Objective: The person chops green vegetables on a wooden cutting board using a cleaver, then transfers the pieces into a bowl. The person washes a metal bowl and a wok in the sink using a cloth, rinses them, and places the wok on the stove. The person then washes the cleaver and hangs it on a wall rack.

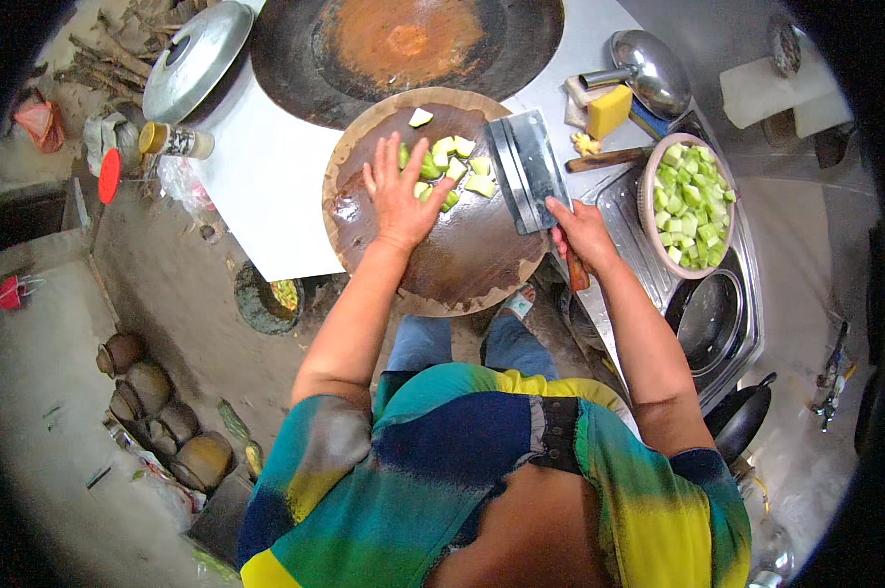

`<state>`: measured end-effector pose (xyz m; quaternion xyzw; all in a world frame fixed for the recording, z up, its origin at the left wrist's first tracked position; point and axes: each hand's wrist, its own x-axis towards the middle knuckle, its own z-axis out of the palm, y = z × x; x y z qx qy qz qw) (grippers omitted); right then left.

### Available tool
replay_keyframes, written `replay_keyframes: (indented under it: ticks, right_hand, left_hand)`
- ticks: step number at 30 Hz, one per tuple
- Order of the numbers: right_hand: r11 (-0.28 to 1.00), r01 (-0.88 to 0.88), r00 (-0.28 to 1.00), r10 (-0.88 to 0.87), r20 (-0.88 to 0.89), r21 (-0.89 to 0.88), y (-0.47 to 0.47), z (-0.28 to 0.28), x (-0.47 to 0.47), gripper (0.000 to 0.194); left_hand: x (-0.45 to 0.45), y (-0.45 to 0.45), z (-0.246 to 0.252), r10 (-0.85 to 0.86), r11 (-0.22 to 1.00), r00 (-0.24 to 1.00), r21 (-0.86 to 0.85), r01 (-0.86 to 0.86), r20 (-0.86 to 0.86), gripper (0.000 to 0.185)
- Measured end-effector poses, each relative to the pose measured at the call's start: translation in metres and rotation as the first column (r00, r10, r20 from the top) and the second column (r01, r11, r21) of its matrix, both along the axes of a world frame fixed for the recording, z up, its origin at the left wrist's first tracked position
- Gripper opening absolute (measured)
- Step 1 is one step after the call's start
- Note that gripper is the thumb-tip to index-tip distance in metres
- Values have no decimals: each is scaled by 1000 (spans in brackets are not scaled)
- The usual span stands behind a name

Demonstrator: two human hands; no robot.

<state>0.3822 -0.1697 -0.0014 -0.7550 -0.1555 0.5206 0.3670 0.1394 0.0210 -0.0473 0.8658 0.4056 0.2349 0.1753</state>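
On a round wooden chopping board [472, 257] lie several chunks of pale green vegetable [479, 184]. My left hand [404, 202] is spread flat over the left side of these chunks, fingers apart, partly covering some of them. A broad cleaver [529, 173] is in my right hand [585, 235], which grips it near the wooden handle. Its blade lies over the board's right part, just right of the chunks. One chunk [420, 117] sits apart near the board's far edge. To the right, a pinkish basket [646, 198] is heaped with similar cut pieces [692, 198].
Beyond the board is a large, rust-stained wok [405, 44], with a metal lid [200, 62] to its left. A yellow sponge [610, 112], a metal ladle [651, 73] and another wooden handle [605, 160] lie at right. A bucket [255, 312] with scraps stands on the floor.
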Motion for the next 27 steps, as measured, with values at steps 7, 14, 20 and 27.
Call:
replay_keyframes:
  ticks: [7,14,20,27]
  right_hand:
    - [999,-51,991,51,-127,5,29,-7,-55,36]
    - [995,54,981,-38,-193,79,26,-6,-117,34]
    - [990,101,964,-73,-254,99,14,-12,-138,38]
    - [976,121,973,-80,-218,182,-8,23,-135,41]
  left_hand:
    - [25,-12,19,-49,999,996,11,48,70,79]
    - [17,-18,13,-69,997,979,57,59,190,69]
    - [6,-31,14,-105,994,960,40,98,261,55]
    - [21,-44,45,-184,983,926,65,173,329,53]
